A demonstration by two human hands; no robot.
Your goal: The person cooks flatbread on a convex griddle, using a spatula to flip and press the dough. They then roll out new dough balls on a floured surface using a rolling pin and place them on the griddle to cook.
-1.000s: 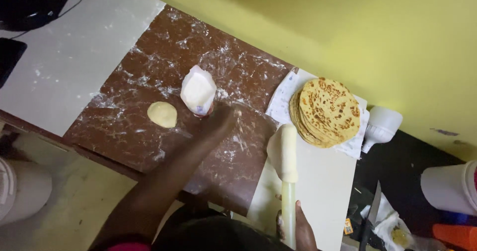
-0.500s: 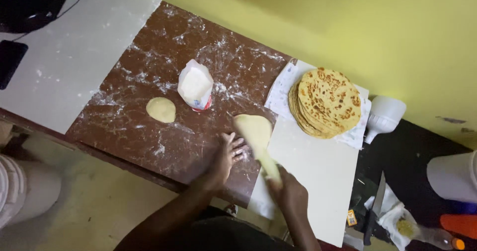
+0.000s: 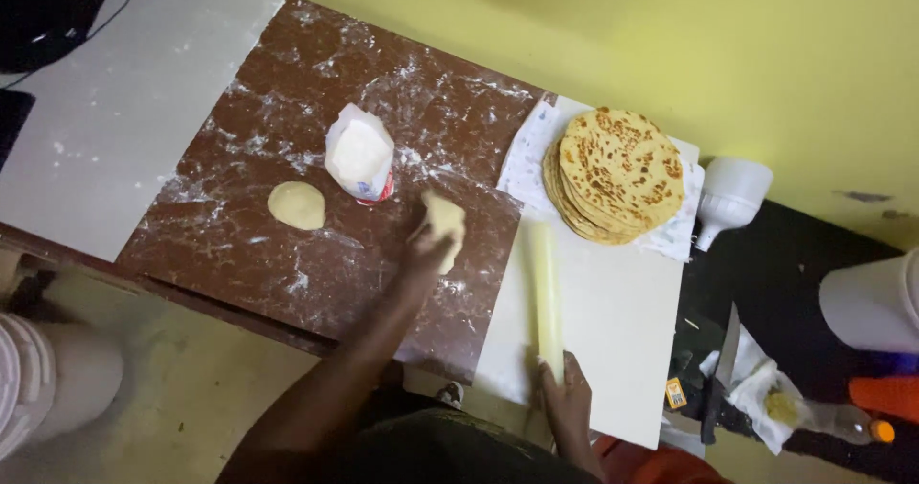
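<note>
dough piece: (image 3: pixel 446 222) flattened pale round, lying on the flour-dusted brown slab (image 3: pixel 316 187) just right of the flour bag (image 3: pixel 361 154)
left hand: (image 3: pixel 428 249) touching the dough's near edge; fingers blurred, cannot tell if spread or pinching
rolling pin: (image 3: pixel 546 292) long axis running away from the person, right of the dough on the white board (image 3: pixel 613 331)
right hand: (image 3: pixel 567 393) fingers wrapping the pin's near end
dough ball: (image 3: pixel 296 204) left of the bag
flatbread stack: (image 3: pixel 617 173) far right of the bag
bench: (image 3: pixel 105 139) carrying slab and board

Dough piece (image 3: pixel 444 224) and rolling pin (image 3: pixel 547 297) on a floured worktop.
Pale dough, folded, lifted; long cream pin lies lengthwise on the white board.
</note>
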